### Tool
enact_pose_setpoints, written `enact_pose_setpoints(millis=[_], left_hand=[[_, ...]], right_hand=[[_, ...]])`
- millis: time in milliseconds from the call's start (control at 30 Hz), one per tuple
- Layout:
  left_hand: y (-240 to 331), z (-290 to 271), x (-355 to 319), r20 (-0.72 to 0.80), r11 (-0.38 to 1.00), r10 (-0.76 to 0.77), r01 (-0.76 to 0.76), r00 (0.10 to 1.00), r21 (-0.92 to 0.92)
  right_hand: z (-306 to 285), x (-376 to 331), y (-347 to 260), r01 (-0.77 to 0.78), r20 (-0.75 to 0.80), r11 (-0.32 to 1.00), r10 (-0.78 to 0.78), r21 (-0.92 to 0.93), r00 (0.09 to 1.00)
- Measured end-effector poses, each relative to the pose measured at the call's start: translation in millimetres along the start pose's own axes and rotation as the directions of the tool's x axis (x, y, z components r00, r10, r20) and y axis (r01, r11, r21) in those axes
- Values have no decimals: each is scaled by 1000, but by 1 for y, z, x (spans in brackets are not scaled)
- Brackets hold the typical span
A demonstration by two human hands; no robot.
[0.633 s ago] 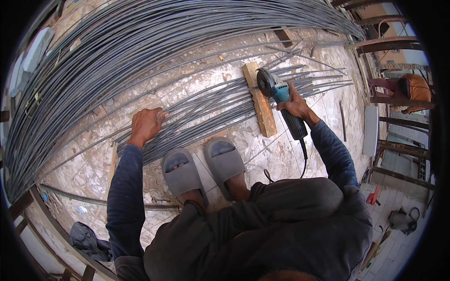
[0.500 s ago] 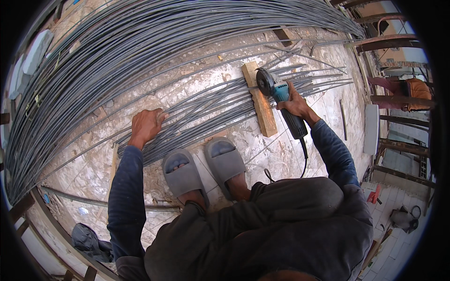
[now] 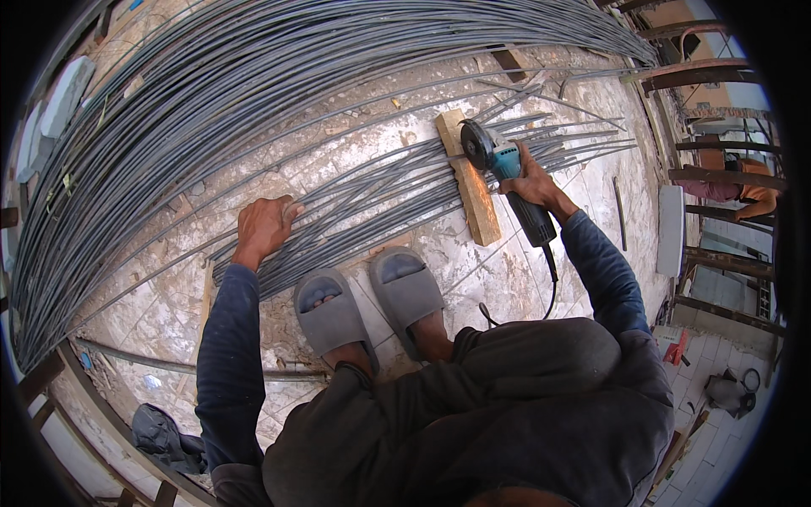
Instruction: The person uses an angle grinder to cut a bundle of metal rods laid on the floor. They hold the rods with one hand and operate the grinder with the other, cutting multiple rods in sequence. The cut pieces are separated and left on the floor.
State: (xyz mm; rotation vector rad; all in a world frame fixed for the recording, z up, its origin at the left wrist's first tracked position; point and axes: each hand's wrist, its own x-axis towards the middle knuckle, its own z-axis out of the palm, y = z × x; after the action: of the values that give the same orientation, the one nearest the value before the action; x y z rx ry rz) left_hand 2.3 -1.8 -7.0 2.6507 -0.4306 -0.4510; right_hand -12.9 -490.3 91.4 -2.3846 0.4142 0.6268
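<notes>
My right hand [image 3: 532,184] is wrapped round the body of a teal and black angle grinder [image 3: 507,165]. The grinder's disc and guard sit over a wooden block [image 3: 475,207], at a rebar that lies across it. Orange sparks light up the wood below the disc. My left hand [image 3: 263,226] is closed on a rebar [image 3: 355,182] at the left, its thumb along the top; the bar runs right towards the block. More cut rebars [image 3: 338,241] lie in a loose bunch below it, passing over or beside the block. Where disc meets steel is hidden by the guard.
A large bundle of long rebars [image 3: 253,80] curves across the far side. My sandalled feet [image 3: 334,313] stand close to the cut bars. The grinder's black cord [image 3: 551,270] trails to my knee. Another person [image 3: 743,186] is at the far right, beyond dark beams.
Sparks on the wooden block have grown brighter and spread. The grinder has shifted only slightly. My left hand keeps its place; the person at the right has bent or moved.
</notes>
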Motion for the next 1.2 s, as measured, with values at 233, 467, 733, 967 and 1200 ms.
enact_pose_setpoints(millis=[233,467,733,967,1200], left_hand=[[6,-9,1,83,998,-32,27,996,52],[6,-7,0,59,998,-31,28,998,48],[1,-5,0,18,999,-7,6,1000,44],[2,-3,2,36,1000,-2,1,999,31],[3,-5,2,66,999,-3,1,998,39]], right_hand=[[1,2,2,-20,-17,1000,20,2,1000],[0,-1,4,-13,3,999,13,-40,1000],[5,-5,17,33,-59,995,-39,-94,998],[-15,-28,16,21,-210,988,12,155,978],[-37,-38,7,-76,-319,964,158,255,934]])
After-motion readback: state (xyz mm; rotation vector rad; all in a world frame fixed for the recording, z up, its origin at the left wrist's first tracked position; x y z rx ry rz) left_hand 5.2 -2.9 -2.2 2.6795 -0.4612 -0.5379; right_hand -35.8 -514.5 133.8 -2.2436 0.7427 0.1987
